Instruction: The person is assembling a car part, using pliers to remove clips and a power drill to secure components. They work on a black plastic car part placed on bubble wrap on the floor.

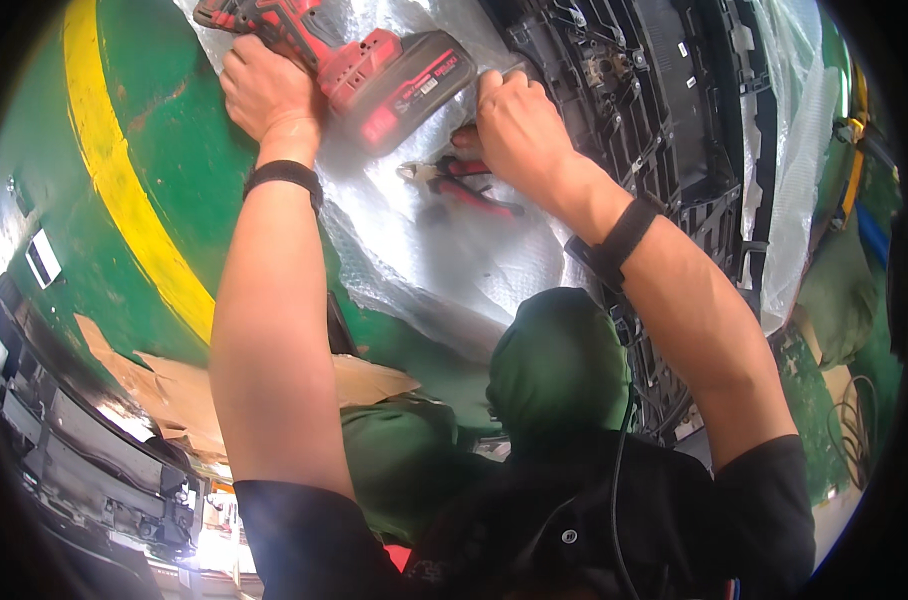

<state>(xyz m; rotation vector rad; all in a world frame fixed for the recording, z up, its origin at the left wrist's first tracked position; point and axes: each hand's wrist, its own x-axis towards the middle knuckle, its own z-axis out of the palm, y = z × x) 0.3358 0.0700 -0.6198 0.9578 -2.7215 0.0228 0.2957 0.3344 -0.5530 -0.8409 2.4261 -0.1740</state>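
My left hand [269,92] is closed beside the handle of a red and black cordless drill [359,70]. What its fingers hold, if anything, is hidden from me. The drill's large battery reaches toward my right hand. Closed at the edge of a long black plastic part [614,90], my right hand [519,125] covers whatever sits in its fingers. Just below it, red-and-black-handled cutting pliers [454,183] lie with their jaws to the left on a sheet of clear bubble wrap [474,250].
A yellow stripe [124,190] crosses the green floor [174,100] at left. Torn cardboard [179,385] lies behind my left forearm. Clear plastic wrap [789,130] borders the black part at right. Dark car-body-like parts [94,450] stand lower left, and a coiled cable [854,435] lies far right.
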